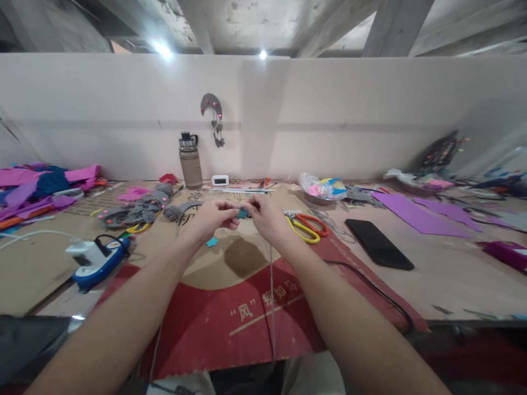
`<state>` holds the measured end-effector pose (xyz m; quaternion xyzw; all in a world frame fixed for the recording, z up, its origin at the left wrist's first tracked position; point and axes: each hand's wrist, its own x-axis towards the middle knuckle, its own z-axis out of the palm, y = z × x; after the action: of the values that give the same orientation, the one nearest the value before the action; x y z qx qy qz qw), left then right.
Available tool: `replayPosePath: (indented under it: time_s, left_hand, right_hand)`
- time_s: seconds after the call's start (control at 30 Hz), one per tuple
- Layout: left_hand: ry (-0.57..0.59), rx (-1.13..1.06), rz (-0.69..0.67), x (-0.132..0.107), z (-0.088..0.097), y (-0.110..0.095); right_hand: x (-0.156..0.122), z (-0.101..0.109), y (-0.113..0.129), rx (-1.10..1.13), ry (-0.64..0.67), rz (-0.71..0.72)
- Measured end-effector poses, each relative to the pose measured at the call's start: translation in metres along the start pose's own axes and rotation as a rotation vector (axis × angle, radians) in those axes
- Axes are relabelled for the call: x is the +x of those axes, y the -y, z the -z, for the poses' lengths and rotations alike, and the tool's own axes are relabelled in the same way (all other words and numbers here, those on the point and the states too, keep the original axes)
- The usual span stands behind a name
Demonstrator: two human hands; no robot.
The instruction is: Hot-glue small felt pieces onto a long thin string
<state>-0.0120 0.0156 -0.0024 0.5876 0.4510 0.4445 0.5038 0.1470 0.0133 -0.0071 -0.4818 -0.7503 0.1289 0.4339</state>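
Observation:
My left hand (214, 217) and my right hand (267, 216) are held together above the cardboard-covered table (247, 263), fingers pinched. Between the fingertips sits a small teal felt piece (242, 213), gripped by both hands. A thin thread (272, 296) hangs down from my right hand toward the table's near edge. Another small teal felt scrap (212, 241) lies on the cardboard just below my left hand. Scissors with red and yellow handles (307, 226) lie right of my right hand.
A black phone (379, 243) lies to the right, a blue and white glue gun (95, 258) to the left. Grey felt pieces (135, 211), a water bottle (190, 161), a small clock (219, 180), purple sheets (415, 215) and a bowl of scraps (323, 189) surround the work spot.

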Motion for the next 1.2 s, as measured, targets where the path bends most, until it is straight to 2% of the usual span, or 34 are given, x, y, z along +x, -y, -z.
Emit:
replayPosePath:
  time_s: [0.27,0.63,0.97,1.2]
  left_hand:
    - [0.058,-0.023,0.018,-0.0029,-0.0029,-0.003]
    - [-0.001,0.03,0.01,-0.0001,-0.0026,0.0028]
    - [-0.047,-0.01,-0.011,-0.0006,-0.0021,0.0005]
    - [-0.086,-0.004,-0.031,-0.0016,-0.0029,-0.0006]
  right_hand:
    - [-0.001,0.0013,0.0038,-0.077,0.019,0.017]
    - [-0.004,-0.0022,0.0057,-0.106,-0.025,0.043]
    - [-0.0041,-0.0064,-0.001,0.04,-0.069,0.175]
    - [-0.0027,-0.0066,0.0014,0.071,-0.086,0.071]
